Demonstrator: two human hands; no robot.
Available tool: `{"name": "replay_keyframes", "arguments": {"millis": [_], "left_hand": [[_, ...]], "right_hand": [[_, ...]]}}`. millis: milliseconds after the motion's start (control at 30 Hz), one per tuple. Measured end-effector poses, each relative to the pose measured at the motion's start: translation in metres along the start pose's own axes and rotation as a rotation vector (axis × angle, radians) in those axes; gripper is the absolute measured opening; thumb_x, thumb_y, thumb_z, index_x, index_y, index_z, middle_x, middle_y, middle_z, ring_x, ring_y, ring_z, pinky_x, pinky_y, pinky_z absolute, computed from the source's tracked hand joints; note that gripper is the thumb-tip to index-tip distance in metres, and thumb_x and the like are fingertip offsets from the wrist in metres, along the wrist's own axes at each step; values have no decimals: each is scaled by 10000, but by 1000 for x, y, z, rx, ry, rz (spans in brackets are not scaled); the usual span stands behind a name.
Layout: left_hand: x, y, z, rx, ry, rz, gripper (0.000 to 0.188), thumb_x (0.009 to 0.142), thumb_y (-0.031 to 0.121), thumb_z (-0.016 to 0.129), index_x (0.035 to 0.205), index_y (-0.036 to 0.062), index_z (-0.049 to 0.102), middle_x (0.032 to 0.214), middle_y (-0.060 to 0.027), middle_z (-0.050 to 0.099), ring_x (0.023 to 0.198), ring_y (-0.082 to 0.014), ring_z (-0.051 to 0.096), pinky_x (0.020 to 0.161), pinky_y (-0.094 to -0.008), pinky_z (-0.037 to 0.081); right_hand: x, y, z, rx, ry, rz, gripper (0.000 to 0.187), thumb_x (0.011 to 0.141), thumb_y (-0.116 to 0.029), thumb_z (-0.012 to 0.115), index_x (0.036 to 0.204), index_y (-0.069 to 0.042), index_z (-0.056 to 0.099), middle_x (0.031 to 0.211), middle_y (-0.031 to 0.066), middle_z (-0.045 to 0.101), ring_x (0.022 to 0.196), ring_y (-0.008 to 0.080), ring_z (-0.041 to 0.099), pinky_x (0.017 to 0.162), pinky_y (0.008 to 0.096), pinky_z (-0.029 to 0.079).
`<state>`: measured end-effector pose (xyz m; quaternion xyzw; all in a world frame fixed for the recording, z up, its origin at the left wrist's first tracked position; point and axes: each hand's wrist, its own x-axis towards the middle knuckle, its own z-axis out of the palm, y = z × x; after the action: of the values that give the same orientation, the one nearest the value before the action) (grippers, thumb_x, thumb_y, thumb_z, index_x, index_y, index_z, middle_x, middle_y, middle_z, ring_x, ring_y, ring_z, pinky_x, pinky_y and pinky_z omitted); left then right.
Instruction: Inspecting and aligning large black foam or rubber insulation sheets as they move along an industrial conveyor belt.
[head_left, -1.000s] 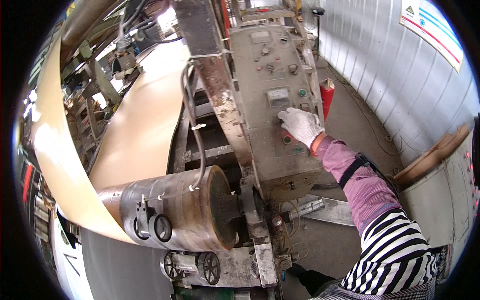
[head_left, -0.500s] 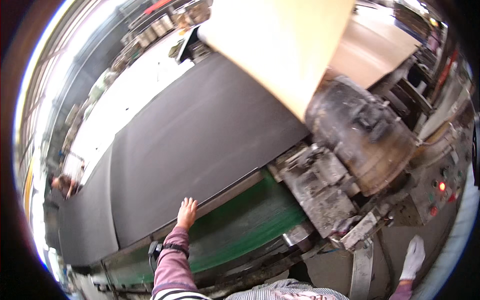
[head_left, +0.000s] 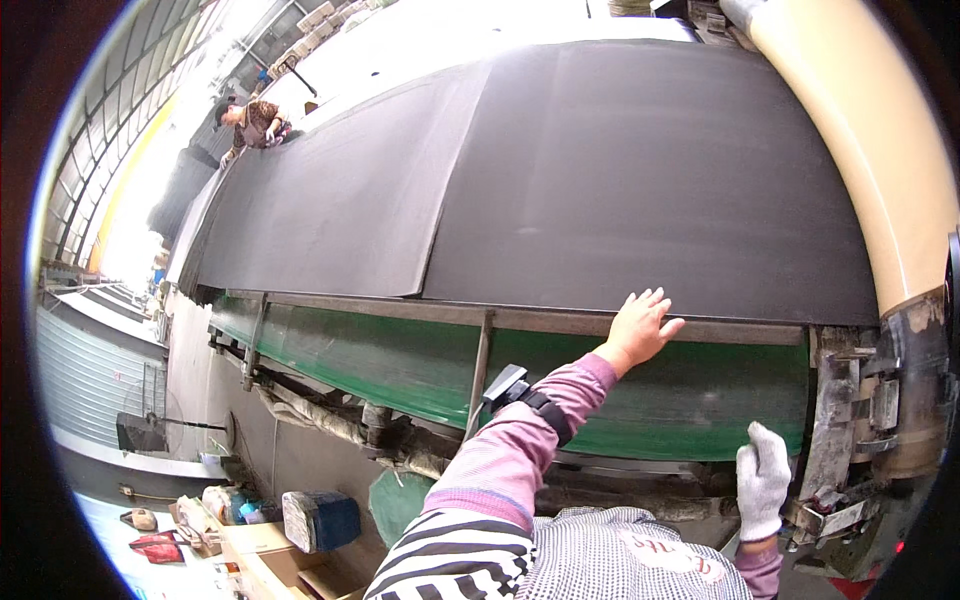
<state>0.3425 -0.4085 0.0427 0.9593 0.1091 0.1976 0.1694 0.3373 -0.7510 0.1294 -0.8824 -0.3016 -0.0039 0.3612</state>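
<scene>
My left hand (head_left: 640, 328) is bare, its fingers spread over the near edge of a wide black sheet (head_left: 640, 190). The fingertips are at the sheet's rim; whether they press on it I cannot tell. A second black sheet (head_left: 335, 190) meets the first at a seam on the left. My right hand (head_left: 763, 480), in a white knit glove, is held lower, in front of the machine's side. Its fingers are slightly bent and apart, with nothing visible in them. Below the sheets runs a green conveyor belt (head_left: 400, 360).
At the right, a tan roll (head_left: 850, 130) rises beside dark metal machine parts (head_left: 835, 420). Far left, a co-worker (head_left: 255, 125) stands at the sheet's end. A blue container (head_left: 320, 520) and cardboard boxes (head_left: 260, 560) are at the lower left, near a fan (head_left: 140, 432).
My view has swung left, bringing the co-worker and lower-left boxes into clearer sight. My left hand stays by the sheet's edge, now nearer the roll; my gloved right hand appears raised nearer the machine.
</scene>
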Motion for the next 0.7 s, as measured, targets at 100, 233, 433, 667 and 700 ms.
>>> {"name": "replay_keyframes", "arguments": {"millis": [100, 233, 433, 667, 700], "left_hand": [[-47, -70, -66, -168, 193, -25, 313, 880, 264, 727, 1107, 49, 699, 1196, -150, 679, 1168, -322, 609, 1024, -430, 473], [-114, -229, -161, 195, 336, -333, 225, 847, 192, 712, 1034, 69, 691, 1057, -121, 679, 1053, -322, 600, 949, -434, 469], [-174, -391, -211, 464, 45, -692, 382, 839, 335, 730, 1077, 38, 700, 1103, -170, 669, 1078, -357, 609, 954, -459, 490], [-202, -486, -249, 593, -89, -931, 414, 853, 369, 718, 1077, 21, 704, 1077, -199, 693, 1054, -354, 654, 935, -452, 514], [-207, -496, -253, 604, -100, -971, 452, 855, 380, 716, 1113, 10, 689, 1104, -205, 685, 1067, -359, 650, 949, -455, 509]], "right_hand": [[52, -48, 46, -130, -37, -107, 333, 809, -31, 707, 1138, -81, 692, 1151, 164, 678, 1100, 334, 654, 971, 403, 526], [113, -114, 132, 103, -142, -249, 276, 830, -95, 722, 1105, -93, 709, 1075, 99, 714, 1017, 271, 686, 902, 359, 555], [186, -216, 289, 260, -294, -269, 390, 929, -291, 628, 1265, -94, 612, 1137, 170, 658, 1067, 346, 641, 922, 429, 528], [210, -193, 307, -93, -420, 171, 447, 874, -286, 632, 1289, -129, 579, 1205, 153, 604, 1112, 366, 609, 930, 470, 506], [211, -184, 303, -99, -393, 162, 414, 877, -278, 627, 1261, -129, 584, 1184, 154, 600, 1104, 366, 608, 919, 480, 505]]}}
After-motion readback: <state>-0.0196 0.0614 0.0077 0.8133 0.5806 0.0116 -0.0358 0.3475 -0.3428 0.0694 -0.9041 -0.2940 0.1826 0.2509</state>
